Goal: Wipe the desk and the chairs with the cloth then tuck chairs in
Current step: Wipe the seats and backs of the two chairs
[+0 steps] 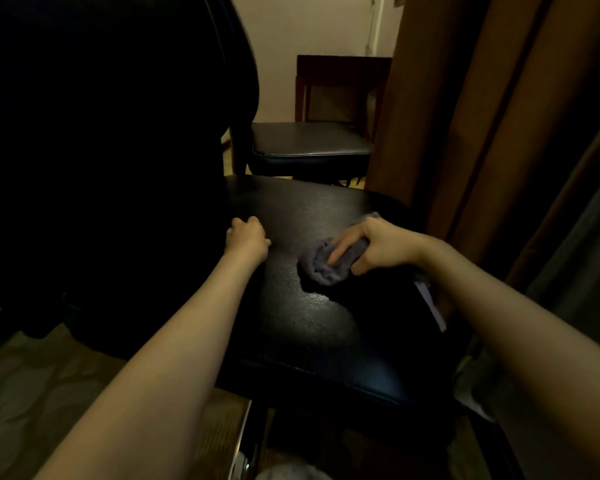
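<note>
- The chair (312, 341) nearest the person fills the middle of the view; its black seat (302, 209), grainy and faintly shiny, is the landmark for everything below.
- The chair's tall dark backrest (118, 133) rises at the left edge of the seat, mostly lost in shadow.
- A brown curtain (482, 116) hangs to the right of the seat, from the top of the view down past the seat's right edge.
- Patterned floor (32, 393) shows below and to the left of the seat.
- A second chair (309, 140) with a black cushion stands just beyond the far edge of the seat, apart from it.
- A dark wooden table (343, 67) stands farther back than that, against the pale wall.
- The right hand (378, 244) is on the right half of the seat, reaching toward its middle. Its fingers lie stretched over the top of the cloth and the thumb is tucked against the cloth's near side, so the hand clamps it while bearing down on the seat.
- The left hand (246, 237) rests on the left part of the seat, close to the backrest. Its fingers are curled together into a fist, and nothing shows inside it.
- The cloth (326, 268), bluish grey and bunched up, sits on the seat a little right of centre, under the right hand.
</note>
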Demonstrator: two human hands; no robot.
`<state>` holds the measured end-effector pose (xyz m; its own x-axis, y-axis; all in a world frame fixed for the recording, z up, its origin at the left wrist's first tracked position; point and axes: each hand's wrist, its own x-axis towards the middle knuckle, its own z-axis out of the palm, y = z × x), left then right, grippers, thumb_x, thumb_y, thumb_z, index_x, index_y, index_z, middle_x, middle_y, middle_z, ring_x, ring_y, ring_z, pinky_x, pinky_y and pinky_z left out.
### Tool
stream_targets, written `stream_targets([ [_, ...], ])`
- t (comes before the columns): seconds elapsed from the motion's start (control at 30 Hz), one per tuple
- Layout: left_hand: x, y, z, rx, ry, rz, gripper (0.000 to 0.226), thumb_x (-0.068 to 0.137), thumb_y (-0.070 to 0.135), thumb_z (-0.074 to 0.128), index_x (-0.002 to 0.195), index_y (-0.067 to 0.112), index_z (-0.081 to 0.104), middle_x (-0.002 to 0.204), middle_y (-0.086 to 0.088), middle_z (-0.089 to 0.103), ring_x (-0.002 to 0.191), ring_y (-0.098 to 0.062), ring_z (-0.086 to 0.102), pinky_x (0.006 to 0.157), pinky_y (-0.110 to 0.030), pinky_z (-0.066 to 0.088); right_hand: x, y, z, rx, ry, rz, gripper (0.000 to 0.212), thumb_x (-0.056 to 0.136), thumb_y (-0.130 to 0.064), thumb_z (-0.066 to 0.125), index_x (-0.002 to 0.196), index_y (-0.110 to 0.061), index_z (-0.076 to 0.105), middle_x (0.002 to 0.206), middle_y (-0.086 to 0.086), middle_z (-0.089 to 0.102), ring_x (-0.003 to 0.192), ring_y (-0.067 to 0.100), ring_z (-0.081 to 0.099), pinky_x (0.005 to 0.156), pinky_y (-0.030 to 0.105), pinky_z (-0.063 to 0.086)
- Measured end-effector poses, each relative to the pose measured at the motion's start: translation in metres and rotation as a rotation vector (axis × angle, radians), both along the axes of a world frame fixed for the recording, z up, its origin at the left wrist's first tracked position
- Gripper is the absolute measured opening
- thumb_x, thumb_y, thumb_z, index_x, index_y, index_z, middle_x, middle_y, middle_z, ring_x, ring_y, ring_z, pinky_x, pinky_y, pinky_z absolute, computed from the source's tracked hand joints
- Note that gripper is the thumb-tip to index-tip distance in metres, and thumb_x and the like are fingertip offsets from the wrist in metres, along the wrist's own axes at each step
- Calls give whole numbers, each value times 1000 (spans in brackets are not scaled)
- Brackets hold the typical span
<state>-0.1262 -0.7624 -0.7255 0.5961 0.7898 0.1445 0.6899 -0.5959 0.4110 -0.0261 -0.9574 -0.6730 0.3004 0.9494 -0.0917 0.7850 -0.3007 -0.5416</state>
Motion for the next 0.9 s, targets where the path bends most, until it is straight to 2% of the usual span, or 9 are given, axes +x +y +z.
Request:
stream_targets([
  [0.1, 1, -14, 4, 49, 44, -14, 28, 93, 8, 51, 120, 12, 51, 132, -14, 37, 120, -31, 42, 95, -42, 45, -6, -33, 3, 1, 97, -43, 43, 67, 6, 71, 84, -32, 71, 100, -14, 64, 98, 9, 62, 94, 29, 47],
  [0.17, 4, -27, 10, 72, 53, -71, 27, 91, 5, 49, 115, 15, 52, 130, -13, 37, 120, -32, 40, 94, -42, 43, -9, -50, 4, 11, 136, -89, 38, 59, -3, 70, 76, -37, 73, 99, -15, 66, 100, 20, 64, 89, 36, 51],
  [0.33, 20, -58, 34, -70, 65, -297, 18, 85, 12, 59, 76, 26, 52, 120, -7, 56, 114, -28, 51, 94, -35, 45, -7, -99, 3, 1, 156, -141, 39, 60, 3, 63, 72, -33, 74, 107, -2, 70, 104, 24, 64, 78, 31, 54],
  [0.4, 26, -69, 39, -116, 88, -363, 16, 84, 12, 61, 78, 24, 52, 118, -8, 59, 111, -27, 55, 92, -32, 46, -7, -121, 2, -57, 125, -151, 44, 66, 11, 61, 72, -31, 73, 110, 3, 69, 100, 22, 65, 69, 21, 52],
  [0.53, 40, -90, 39, -110, 123, -444, 7, 85, 16, 64, 87, 20, 59, 114, -9, 62, 108, -26, 57, 91, -32, 47, -15, -152, 9, -223, -17, -160, 42, 65, 8, 60, 74, -31, 73, 91, 8, 72, 76, 13, 63, 63, 24, 48],
  [0.63, 45, -102, 36, -127, 135, -498, 4, 87, 20, 62, 89, 17, 62, 110, -9, 64, 102, -26, 59, 87, -34, 48, -26, -161, 21, -234, -97, -184, 38, 66, 3, 62, 85, -27, 76, 87, 0, 71, 81, 12, 63, 72, 26, 52],
  [0.77, 45, -109, 36, -133, 178, -543, 15, 86, 24, 63, 74, 19, 56, 110, -11, 65, 100, -25, 60, 83, -31, 45, -43, -149, 28, -24, -117, -230, 36, 58, -20, 62, 83, -47, 68, 102, 4, 71, 97, 19, 65, 88, 42, 51],
  [0.83, 43, -112, 38, -98, 247, -554, 15, 85, 32, 63, 91, 18, 60, 124, -15, 55, 114, -29, 52, 92, -31, 42, -52, -134, 20, 64, -111, -222, 44, 62, -19, 65, 100, -40, 70, 108, 1, 70, 99, 18, 65, 91, 42, 50],
  [0.9, 41, -115, 40, -83, 324, -564, 39, 84, 41, 63, 116, 20, 56, 137, -19, 38, 127, -36, 37, 103, -36, 36, -64, -119, 9, 25, -178, -159, 54, 65, -23, 65, 118, -35, 65, 115, -2, 66, 103, 15, 62, 92, 37, 48],
])
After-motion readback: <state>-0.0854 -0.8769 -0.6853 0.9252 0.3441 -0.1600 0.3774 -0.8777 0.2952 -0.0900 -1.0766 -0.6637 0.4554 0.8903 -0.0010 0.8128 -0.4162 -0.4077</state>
